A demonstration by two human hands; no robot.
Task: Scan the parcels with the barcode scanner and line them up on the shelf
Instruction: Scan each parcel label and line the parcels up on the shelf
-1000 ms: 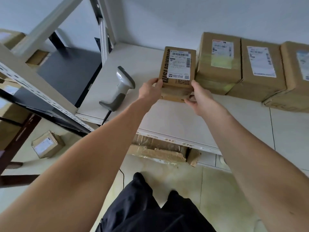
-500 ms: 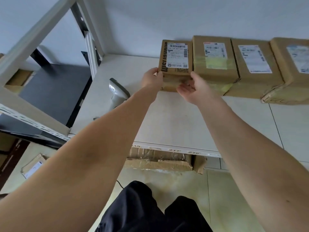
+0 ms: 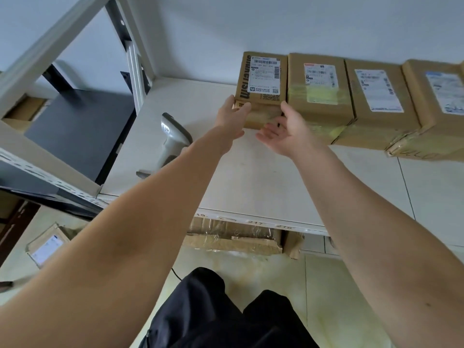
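Brown cardboard fills the back of the white shelf (image 3: 251,177): four parcels stand in a row against the wall, labels facing up and out. The leftmost parcel (image 3: 261,86), with black lettering down its left side and a white barcode label, sits at the left end of the row, its right side touching the second parcel (image 3: 319,96), which is banded with yellowish tape. A third parcel (image 3: 379,104) and a fourth parcel (image 3: 437,106) follow to the right, each touching its neighbour.

The left hand (image 3: 232,119) rests its straight fingers against the lower left corner of the leftmost parcel, thumb on the front face, not curled round it. The right hand (image 3: 286,133) is released, palm turned up and fingers relaxed, just in front of the parcel's lower right corner; whether it touches the box cannot be told.

The grey scanner (image 3: 173,136) lies on the shelf left of the hands, partly hidden behind the left forearm. Below the shelf edge lies a taped box (image 3: 233,237), and another small box (image 3: 46,244) sits on the floor to the left.
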